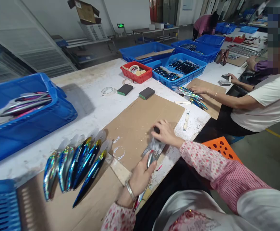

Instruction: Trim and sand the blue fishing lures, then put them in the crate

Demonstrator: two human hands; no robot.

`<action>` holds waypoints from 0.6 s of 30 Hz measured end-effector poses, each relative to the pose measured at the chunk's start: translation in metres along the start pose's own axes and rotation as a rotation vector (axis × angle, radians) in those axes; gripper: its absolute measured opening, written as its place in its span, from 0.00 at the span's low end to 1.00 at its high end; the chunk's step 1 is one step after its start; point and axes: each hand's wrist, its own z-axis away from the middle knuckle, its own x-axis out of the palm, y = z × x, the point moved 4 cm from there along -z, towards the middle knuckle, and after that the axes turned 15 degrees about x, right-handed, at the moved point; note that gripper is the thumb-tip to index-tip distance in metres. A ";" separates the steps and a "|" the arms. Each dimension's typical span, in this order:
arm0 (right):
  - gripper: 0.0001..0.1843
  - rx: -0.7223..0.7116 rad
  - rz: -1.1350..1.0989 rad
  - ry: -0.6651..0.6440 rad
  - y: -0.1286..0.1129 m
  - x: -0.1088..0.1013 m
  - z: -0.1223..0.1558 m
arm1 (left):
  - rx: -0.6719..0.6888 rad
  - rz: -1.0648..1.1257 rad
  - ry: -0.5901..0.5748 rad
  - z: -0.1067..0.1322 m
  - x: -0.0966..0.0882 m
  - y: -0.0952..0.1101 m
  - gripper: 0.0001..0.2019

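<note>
The head view looks down on a long white desk with a sheet of brown cardboard laid near its edge. The left hand has its fingers wrapped tight round a silvery fishing lure, held over the near corner of the cardboard; the lure's lower end sticks out below the wrist. The right hand rests palm down just above it, fingers curled together over a small dark block that presses against the lure's upper end.

To the left, a row of shiny blue-green lures lies side by side, touching one another, on another cardboard sheet. Further left sits a big blue crate with more lures inside. Beyond the cardboard lie two dark sanding blocks and a roll of tape, well apart from the hands. A red tray and a blue basket of dark lures stand behind them.

On the right, another person in a white shirt sits at the desk with one hand resting beside a few loose lures.
</note>
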 end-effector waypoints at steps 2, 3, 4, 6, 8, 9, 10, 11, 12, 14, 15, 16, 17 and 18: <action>0.13 0.048 0.022 0.035 -0.001 0.000 -0.002 | 0.003 -0.025 0.006 0.000 0.000 0.000 0.32; 0.13 0.033 0.022 0.030 -0.003 0.001 0.000 | 0.002 -0.043 0.005 0.000 0.000 0.000 0.32; 0.13 -0.003 0.013 0.010 -0.006 0.003 0.004 | 0.002 -0.061 0.001 0.000 0.000 0.000 0.32; 0.14 -0.080 -0.014 -0.040 -0.009 0.007 0.012 | -0.005 -0.082 -0.006 0.000 0.000 -0.002 0.31; 0.14 -0.080 -0.019 -0.031 -0.006 0.006 0.010 | 0.000 -0.106 -0.007 -0.001 0.000 -0.004 0.31; 0.14 -0.047 -0.008 -0.001 -0.003 0.003 0.004 | 0.019 -0.132 0.005 -0.002 0.000 -0.004 0.31; 0.14 -0.005 0.003 0.041 0.002 -0.001 -0.004 | 0.050 -0.167 0.025 -0.002 0.000 -0.004 0.30; 0.13 0.034 0.008 0.085 0.005 -0.006 -0.013 | 0.082 -0.202 0.047 -0.002 0.000 -0.003 0.30; 0.13 0.063 0.000 0.124 0.008 -0.010 -0.020 | 0.112 -0.231 0.066 -0.002 0.000 -0.003 0.29; 0.13 0.064 -0.038 0.159 0.006 -0.016 -0.028 | 0.144 -0.258 0.089 -0.002 0.000 -0.002 0.29; 0.13 0.058 -0.051 0.160 0.004 -0.015 -0.027 | 0.142 -0.263 0.087 -0.002 0.001 -0.003 0.29; 0.13 0.056 -0.056 0.153 0.001 -0.013 -0.022 | 0.136 -0.267 0.076 -0.002 0.001 -0.003 0.29; 0.13 0.052 -0.055 0.138 -0.003 -0.010 -0.014 | 0.133 -0.275 0.062 -0.002 0.002 -0.003 0.28; 0.14 0.043 -0.052 0.122 -0.007 -0.005 -0.005 | 0.133 -0.287 0.048 -0.002 0.002 -0.003 0.28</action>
